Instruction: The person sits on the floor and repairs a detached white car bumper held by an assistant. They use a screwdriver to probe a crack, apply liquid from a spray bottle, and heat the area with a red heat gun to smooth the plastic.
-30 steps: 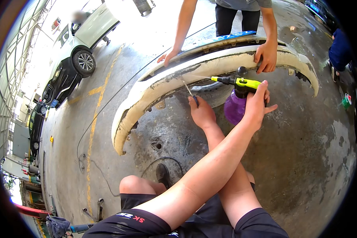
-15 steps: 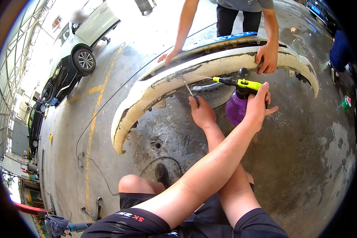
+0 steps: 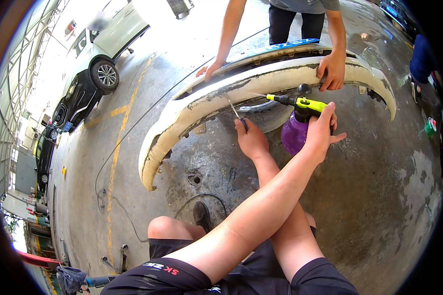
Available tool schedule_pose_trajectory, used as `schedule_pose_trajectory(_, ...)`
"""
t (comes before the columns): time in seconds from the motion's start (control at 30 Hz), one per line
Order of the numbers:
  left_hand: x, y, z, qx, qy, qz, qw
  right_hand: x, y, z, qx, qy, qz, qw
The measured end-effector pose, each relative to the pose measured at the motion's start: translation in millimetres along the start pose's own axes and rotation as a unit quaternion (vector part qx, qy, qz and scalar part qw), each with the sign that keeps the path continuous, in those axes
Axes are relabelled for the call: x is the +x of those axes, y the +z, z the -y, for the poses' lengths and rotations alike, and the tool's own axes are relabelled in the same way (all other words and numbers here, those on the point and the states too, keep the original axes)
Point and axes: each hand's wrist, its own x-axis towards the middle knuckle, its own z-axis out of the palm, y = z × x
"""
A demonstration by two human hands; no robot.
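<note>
My forearms are crossed, the left lying over the right. My left hand [image 3: 322, 129] grips a pump spray bottle [image 3: 294, 133] with a purple tank and a yellow-green and black head. From its nozzle a thin jet runs left onto a worn, off-white car bumper [image 3: 266, 78]. My right hand [image 3: 253, 139] is closed round the dark handle of a screwdriver-like tool [image 3: 235, 110]. Its thin metal shaft reaches the bumper's lower part, where paint is chipped to dark grey; whether the tip touches is unclear. Across from me, another person's hands [image 3: 332, 71] rest on the bumper.
Beneath the bumper lies a tyre [image 3: 268, 118], partly hidden. A dark hose [image 3: 202, 195] and a long cable [image 3: 133, 130] cross the wet concrete floor. A white car [image 3: 96, 64] stands at far left, a green container [image 3: 430, 127] at right.
The spray bottle in my left hand has shifted very slightly to the right. My right hand, the tool and the other person's hands look much the same.
</note>
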Motion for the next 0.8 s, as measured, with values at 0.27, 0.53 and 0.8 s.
schedule_pose_trajectory(0.27, 0.4, 1.1, -1.3, 0.002, 0.002, -0.011, 1.000, 2.5, 3.3, -4.0, 0.006, -0.003, -0.002, 1.000)
schedule_pose_trajectory(0.53, -0.4, -2.6, -1.7, 0.008, 0.021, -0.014, 1.000, 0.5, 2.5, -0.3, 0.002, 0.000, 0.002, 1.000)
schedule_pose_trajectory(0.8, -1.4, 0.2, -2.5, 0.001, 0.020, -0.020, 1.000, 1.9, 0.7, -3.4, 0.003, 0.004, 0.000, 1.000)
